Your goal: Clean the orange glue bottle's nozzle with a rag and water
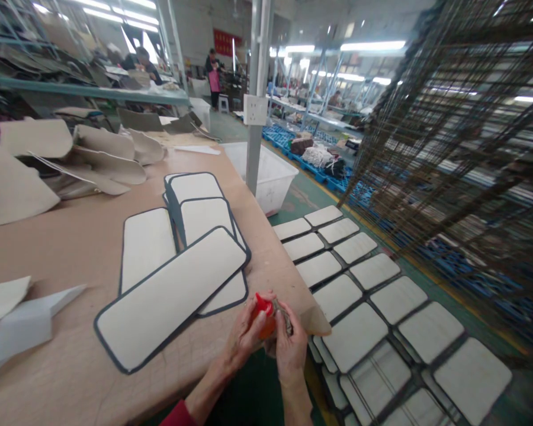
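Near the table corner, my left hand [245, 332] is closed round a small red and orange object [265, 306], which has a flared red top. Its lower part is hidden by the fingers. My right hand [292, 348] is beside it, fingers pinched together at a small brownish crumpled piece [288, 322] whose kind I cannot make out. To the left of both hands, a long pale panel [173, 299] with dark edging lies slanted across other panels. Under and behind it is a loose pile of similar dark-edged panels [204, 216].
Pale cut sheets [102, 154] are heaped at the table's back left. White scraps [22, 331] lie front left. Right of the table, rows of dark-edged panels [375, 299] sit low down. A metal post [254, 151], white bin [278, 183] and wire racks [462, 148] stand beyond.
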Motion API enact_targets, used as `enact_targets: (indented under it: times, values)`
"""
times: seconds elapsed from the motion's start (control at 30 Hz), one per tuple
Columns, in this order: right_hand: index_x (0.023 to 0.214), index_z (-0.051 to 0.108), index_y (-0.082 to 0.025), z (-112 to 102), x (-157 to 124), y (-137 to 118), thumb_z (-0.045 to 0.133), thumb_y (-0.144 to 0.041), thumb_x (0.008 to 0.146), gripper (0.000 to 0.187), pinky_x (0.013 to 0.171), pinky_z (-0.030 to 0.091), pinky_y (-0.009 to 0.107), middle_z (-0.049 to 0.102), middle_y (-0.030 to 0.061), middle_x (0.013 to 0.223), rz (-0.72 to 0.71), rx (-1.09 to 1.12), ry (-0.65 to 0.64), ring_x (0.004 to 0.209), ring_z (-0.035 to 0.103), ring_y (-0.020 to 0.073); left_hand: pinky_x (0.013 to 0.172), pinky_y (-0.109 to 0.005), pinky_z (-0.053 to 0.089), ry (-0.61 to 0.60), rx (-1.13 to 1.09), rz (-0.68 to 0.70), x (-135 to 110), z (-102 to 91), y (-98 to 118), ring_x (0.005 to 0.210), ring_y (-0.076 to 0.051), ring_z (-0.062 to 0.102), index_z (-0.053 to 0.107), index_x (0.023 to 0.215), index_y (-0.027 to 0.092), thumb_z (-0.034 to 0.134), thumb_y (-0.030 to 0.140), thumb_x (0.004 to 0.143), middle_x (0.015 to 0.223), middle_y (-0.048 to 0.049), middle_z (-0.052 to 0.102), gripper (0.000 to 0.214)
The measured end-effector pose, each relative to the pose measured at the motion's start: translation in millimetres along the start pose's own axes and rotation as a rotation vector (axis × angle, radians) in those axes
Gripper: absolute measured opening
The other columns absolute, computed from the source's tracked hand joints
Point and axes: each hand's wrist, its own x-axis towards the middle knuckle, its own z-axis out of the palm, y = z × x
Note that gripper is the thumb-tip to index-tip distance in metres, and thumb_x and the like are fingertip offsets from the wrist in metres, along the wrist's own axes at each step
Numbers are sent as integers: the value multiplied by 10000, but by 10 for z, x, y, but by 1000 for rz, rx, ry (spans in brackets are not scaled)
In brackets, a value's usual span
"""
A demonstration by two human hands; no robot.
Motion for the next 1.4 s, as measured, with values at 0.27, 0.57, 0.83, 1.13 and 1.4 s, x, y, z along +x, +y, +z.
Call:
enact_targets:
  times: [0.27,0.57,0.83,1.13,1.4]
  values:
    - [907,685,-146,-65,101,17,531,-332,798,265,797,517,328,702,121,937,-140,-95,-22,880,648,213,1072,-447,272,-53,107,80,6,25,-136,1300,-282,326,489,1135,194,521,277,840,1399,-130,377,308]
    - [806,693,-202,-159,-52,-32,534,-246,818,165,719,520,264,657,72,843,-334,-194,-61,786,626,168,1088,-454,226,-72,54,-28,-40,6,-165,1307,-272,323,455,1189,215,513,286,848,1440,-116,324,353]
    - [850,696,-195,-63,16,-18,506,-213,835,192,746,525,253,668,84,900,-385,-233,-20,829,645,171,1100,-482,199,-115,-4,-42,-77,-40,-176,1343,-277,263,455,1239,252,519,317,848,1469,-100,289,401]
    - [813,695,-208,-115,225,-67,520,-206,823,176,757,518,261,664,62,881,-293,-112,-250,826,633,165,1107,-480,190,-151,-21,-93,-15,-78,-124,1357,-282,225,485,1244,254,552,325,828,1493,-73,245,427]
    - [984,690,-239,-86,175,-90,461,-212,855,264,855,484,299,644,75,998,-301,-118,-272,960,603,181,1102,-452,217,-96,-21,-15,-65,-22,-262,1351,-251,250,386,1315,286,527,285,848,1487,-74,256,488]
